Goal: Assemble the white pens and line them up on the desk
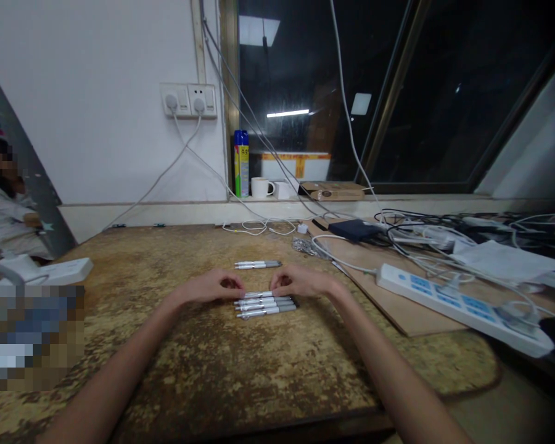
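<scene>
Several white and silver pens (pixel 266 310) lie side by side on the worn wooden table in front of me. At the far side of this row, my left hand (pixel 217 285) pinches the left end of one pen (pixel 259 295). My right hand (pixel 298 282) has its thumb and fingers closed at the other end of that same pen. Whether this pen rests on the table or is slightly raised, I cannot tell. Beyond my hands lies a small separate group of pens (pixel 258 264), with neither hand touching it.
A white power strip (pixel 462 308) lies on a brown board (pixel 388 296) at right, among tangled cables. Another power strip (pixel 69 271) is at left. A spray can (pixel 241 163) and a mug (pixel 261 187) stand on the sill. A person (pixel 9 203) sits at far left.
</scene>
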A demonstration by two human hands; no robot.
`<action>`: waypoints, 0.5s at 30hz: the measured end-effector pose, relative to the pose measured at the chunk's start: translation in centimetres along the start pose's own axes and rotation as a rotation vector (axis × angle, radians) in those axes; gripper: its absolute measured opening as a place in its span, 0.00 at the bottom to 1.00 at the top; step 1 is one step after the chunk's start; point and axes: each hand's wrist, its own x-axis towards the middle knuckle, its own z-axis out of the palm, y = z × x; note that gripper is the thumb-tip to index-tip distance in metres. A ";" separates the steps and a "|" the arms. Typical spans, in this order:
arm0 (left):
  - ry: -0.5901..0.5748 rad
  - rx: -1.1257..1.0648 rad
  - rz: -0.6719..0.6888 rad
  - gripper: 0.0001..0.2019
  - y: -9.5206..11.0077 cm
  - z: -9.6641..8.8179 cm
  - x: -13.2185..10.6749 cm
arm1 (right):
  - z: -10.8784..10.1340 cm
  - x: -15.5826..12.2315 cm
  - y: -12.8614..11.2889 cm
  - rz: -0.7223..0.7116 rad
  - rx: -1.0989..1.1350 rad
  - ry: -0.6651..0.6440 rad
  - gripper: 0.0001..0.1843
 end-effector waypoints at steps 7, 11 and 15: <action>0.206 0.059 -0.015 0.20 1.2 0.7 -1.7 | 0.1 0.2 -0.8 -0.010 0.049 0.033 0.17; 0.510 0.297 -0.119 0.20 -0.1 0.4 -6.6 | 0.0 0.1 -0.8 -0.003 0.018 0.102 0.17; 0.777 0.615 -0.327 0.22 -4.1 -1.2 -14.8 | -0.2 0.1 -0.7 0.001 0.030 0.127 0.17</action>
